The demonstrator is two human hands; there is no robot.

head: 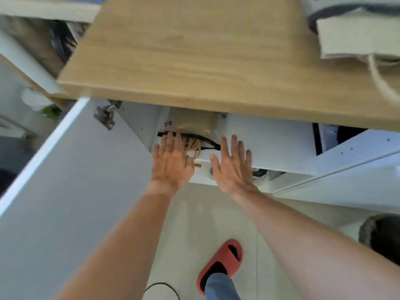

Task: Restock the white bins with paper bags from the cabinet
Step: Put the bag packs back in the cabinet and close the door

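Observation:
A stack of brown paper bags (190,123) with tan twine handles (192,146) lies on a white cabinet shelf (270,144) under the wooden countertop (194,50). My left hand (172,163) is flat with fingers spread, its fingertips at the front of the bag stack beside the handles. My right hand (232,166) is also spread and empty, just right of the handles over the shelf's front edge. Most of the stack is hidden under the countertop. No white bin is clearly visible.
The white cabinet door (71,180) swings open on the left, its hinge (105,115) showing. Pale paper bags (357,33) lie on the countertop at top right. My foot in a red slipper (220,265) stands on the tiled floor, near a black cable (162,286).

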